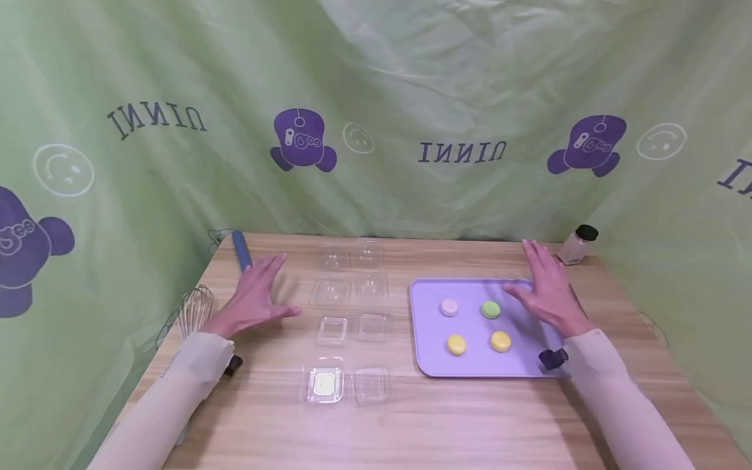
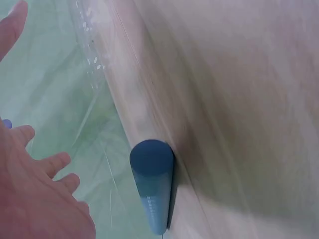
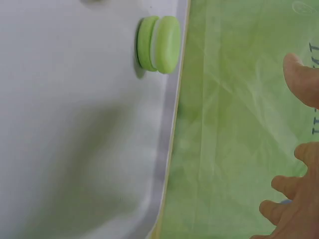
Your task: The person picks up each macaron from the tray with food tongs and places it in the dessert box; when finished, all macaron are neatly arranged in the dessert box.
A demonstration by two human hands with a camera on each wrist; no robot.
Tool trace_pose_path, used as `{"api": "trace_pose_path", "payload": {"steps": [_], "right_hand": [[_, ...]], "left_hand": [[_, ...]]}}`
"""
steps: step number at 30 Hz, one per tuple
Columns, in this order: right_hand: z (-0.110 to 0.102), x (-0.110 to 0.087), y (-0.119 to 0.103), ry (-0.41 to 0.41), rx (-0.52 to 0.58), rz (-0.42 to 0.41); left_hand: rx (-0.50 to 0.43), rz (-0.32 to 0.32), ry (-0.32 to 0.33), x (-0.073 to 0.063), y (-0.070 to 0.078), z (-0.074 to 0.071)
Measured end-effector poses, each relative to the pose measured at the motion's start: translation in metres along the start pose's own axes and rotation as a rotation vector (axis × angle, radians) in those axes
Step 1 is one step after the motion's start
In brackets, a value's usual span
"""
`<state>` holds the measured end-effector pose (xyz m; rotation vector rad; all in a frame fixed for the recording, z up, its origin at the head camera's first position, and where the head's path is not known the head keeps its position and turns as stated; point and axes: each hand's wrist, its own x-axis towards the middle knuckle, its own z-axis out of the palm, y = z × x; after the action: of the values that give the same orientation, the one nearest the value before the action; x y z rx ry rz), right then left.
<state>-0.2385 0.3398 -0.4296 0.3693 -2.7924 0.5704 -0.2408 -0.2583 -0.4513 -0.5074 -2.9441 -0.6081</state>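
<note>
My left hand (image 1: 254,299) hovers over the left of the table, fingers extended and thumb spread, holding nothing. A blue cylindrical stick (image 1: 241,250) lies just beyond it, and a wire whisk (image 1: 196,309) is beside its wrist. With fingers likewise extended, my right hand (image 1: 549,292) is above the right part of a lilac tray (image 1: 470,365) and grips nothing. On that tray sit a pink macaron (image 1: 449,307), a green macaron (image 1: 490,309) and two yellow macarons (image 1: 456,344). The right wrist view shows the green macaron (image 3: 159,45) near the tray's edge.
Several clear plastic box pieces (image 1: 333,331) stand in two columns left of the tray. One front piece (image 1: 324,382) shows a pale patch inside. A dark-lidded jar (image 1: 577,245) stands at the back right corner. A green printed curtain (image 1: 388,196) hangs behind the wooden table.
</note>
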Motion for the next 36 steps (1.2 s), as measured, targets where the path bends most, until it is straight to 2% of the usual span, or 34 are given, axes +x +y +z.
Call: {"api": "trace_pose_path", "payload": {"steps": [4,9,12,15,25,32,36], "right_hand": [[-0.004,-0.002,0.006,0.013,0.041,0.029],[-0.009,-0.008,0.016,0.014,0.102,0.086],[-0.011,-0.010,0.023,0.021,0.111,0.118],[-0.014,-0.013,0.029,0.024,0.115,0.151],[-0.020,-0.026,0.053,0.035,0.232,0.259],[-0.023,-0.036,0.075,0.034,0.178,0.317],[-0.025,-0.043,0.088,-0.010,0.129,0.358]], "left_hand": [[-0.135,0.000,-0.016,-0.002,0.005,0.001],[-0.309,-0.040,-0.058,-0.005,0.014,0.002],[-0.383,-0.056,-0.071,-0.008,0.019,0.003],[-0.431,-0.044,-0.068,-0.012,0.023,0.005],[-0.452,0.001,-0.069,-0.019,0.034,0.014],[-0.496,0.034,-0.111,-0.022,0.036,0.024],[-0.498,0.030,-0.135,-0.025,0.037,0.028]]}}
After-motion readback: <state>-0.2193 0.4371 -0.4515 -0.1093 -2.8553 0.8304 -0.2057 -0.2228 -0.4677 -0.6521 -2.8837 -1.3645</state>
